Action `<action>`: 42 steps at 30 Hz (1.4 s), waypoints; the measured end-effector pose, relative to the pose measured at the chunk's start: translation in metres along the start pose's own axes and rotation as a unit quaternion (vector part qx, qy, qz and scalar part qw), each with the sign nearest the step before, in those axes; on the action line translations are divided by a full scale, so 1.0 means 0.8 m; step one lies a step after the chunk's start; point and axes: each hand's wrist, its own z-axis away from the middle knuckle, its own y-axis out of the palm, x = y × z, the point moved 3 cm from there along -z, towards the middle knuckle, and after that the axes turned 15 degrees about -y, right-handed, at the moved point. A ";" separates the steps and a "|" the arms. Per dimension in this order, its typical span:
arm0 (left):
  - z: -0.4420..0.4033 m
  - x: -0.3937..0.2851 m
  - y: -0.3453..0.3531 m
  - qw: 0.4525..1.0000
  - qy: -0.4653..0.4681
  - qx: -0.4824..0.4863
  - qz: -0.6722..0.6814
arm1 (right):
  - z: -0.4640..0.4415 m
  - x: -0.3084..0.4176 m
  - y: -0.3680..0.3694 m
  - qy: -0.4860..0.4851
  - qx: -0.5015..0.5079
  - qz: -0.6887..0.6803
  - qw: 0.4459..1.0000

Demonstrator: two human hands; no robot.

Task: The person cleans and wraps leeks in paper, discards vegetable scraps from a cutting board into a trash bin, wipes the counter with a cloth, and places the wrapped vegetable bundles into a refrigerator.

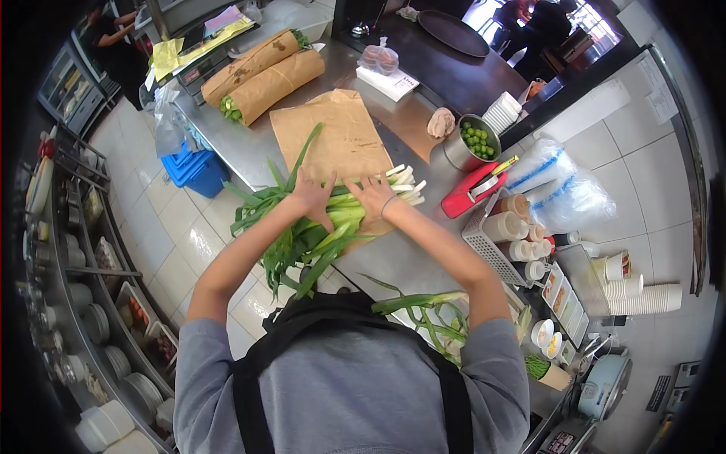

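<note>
A bunch of long green onions (344,208) lies across the steel counter, its white ends to the right and its leaves spilling over the front edge at left. My left hand (311,195) rests on the leafy part with fingers spread. Beside it, my right hand (370,197) lies on the stalks near the white ends, fingers apart. Under and behind the bunch is a flat sheet of brown paper (325,136). Two paper-wrapped bundles (276,83) with greens showing at their ends sit at the back left.
A metal pot (460,151) of limes, a red tool (470,191) and a basket (484,240) of bottles stand to the right. More green leaves (435,314) lie at the near right. A blue bin (198,172) is on the floor at left. People are in the background.
</note>
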 end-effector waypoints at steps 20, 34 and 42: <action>0.155 -0.106 0.221 0.613 0.009 0.154 0.774 | -0.027 -0.017 0.014 -0.123 -0.065 -0.084 0.987; 0.108 0.017 0.194 -0.004 0.016 -0.234 0.972 | -0.029 -0.022 0.023 -0.152 -0.069 -0.085 0.982; 0.082 0.080 0.214 -0.139 0.043 -0.254 0.956 | -0.029 -0.018 0.022 -0.148 -0.064 -0.086 0.983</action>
